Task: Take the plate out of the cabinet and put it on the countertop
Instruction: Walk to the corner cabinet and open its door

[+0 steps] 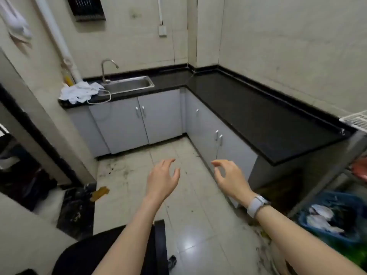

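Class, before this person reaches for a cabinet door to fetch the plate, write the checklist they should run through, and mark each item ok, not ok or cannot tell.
1. Left hand free: ok, open and holds nothing.
2. Right hand free: ok, open and holds nothing.
3. Countertop has bare room for a plate: ok.
4. Cabinet doors open: not ok, all shut.
5. Which cabinet holds the plate: cannot tell, no plate in view.
6. Floor towards the cabinets clear: ok, stained but unobstructed.

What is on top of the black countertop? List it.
On the countertop: a steel sink with faucet, crumpled white cloth and a white cord. No plate; cabinet doors are shut, hiding the insides.
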The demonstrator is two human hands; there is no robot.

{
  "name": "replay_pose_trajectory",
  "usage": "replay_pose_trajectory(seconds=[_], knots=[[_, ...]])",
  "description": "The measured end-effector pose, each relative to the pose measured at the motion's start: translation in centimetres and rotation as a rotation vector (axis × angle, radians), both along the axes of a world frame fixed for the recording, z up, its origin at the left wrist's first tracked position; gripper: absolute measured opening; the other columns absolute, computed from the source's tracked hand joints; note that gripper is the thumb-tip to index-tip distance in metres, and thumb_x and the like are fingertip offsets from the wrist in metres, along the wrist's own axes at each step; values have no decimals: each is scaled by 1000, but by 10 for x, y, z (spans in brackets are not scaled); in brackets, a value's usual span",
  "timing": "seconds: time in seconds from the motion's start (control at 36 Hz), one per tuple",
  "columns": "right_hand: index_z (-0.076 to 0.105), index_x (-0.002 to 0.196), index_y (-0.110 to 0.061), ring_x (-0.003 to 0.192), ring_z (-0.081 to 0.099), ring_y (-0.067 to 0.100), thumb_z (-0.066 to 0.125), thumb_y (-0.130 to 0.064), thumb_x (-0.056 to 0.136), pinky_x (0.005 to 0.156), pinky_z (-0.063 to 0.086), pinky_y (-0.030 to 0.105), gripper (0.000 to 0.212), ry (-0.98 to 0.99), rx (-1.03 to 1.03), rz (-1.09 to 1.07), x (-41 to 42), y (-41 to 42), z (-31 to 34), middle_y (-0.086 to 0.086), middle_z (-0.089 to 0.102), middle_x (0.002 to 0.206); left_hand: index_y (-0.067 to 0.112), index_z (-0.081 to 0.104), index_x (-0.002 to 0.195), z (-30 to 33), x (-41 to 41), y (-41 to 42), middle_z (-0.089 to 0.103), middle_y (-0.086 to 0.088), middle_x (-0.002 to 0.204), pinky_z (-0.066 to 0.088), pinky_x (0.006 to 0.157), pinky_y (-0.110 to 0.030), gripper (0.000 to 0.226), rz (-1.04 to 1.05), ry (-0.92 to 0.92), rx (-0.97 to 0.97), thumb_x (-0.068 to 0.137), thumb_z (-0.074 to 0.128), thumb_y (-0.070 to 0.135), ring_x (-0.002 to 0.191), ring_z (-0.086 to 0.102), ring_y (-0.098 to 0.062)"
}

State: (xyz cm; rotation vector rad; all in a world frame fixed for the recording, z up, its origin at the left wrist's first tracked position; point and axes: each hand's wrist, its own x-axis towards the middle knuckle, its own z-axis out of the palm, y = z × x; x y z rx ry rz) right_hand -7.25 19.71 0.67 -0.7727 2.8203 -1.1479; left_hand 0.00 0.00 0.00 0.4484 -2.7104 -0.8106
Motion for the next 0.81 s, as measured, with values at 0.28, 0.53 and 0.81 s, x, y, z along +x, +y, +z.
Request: replay_pose_trajectory(seconds=[0.28, 0.53, 0.81], knots=[[50, 123, -14, 121, 48, 21, 40, -20, 91, 104, 38, 34, 34, -319, 248, 65, -52, 8, -105, 8, 56, 130, 12, 50, 126, -122, -27, 4, 57, -8, 131, 40, 104, -41, 41, 98, -309, 126, 91, 47, 32, 122, 49, -25], [48, 125, -12, 123, 45, 27, 38, -22, 92, 105, 38, 40, 36, -378, 370, 196, -190, -19, -118, 9, 54, 133, 11, 49, 128, -127, -147, -12, 55, -10, 133, 39, 106, -44, 43, 192, -435, 187, 91, 46, 33, 125, 48, -25], [54, 118, -10, 114, 52, 31, 40, -18, 89, 97, 44, 43, 34, -445, 332, 237, -315, -104, -128, 12, 62, 121, 12, 51, 127, -120, -253, -66, 57, -8, 132, 42, 102, -40, 39, 268, -491, 249, 92, 45, 28, 122, 51, -24]])
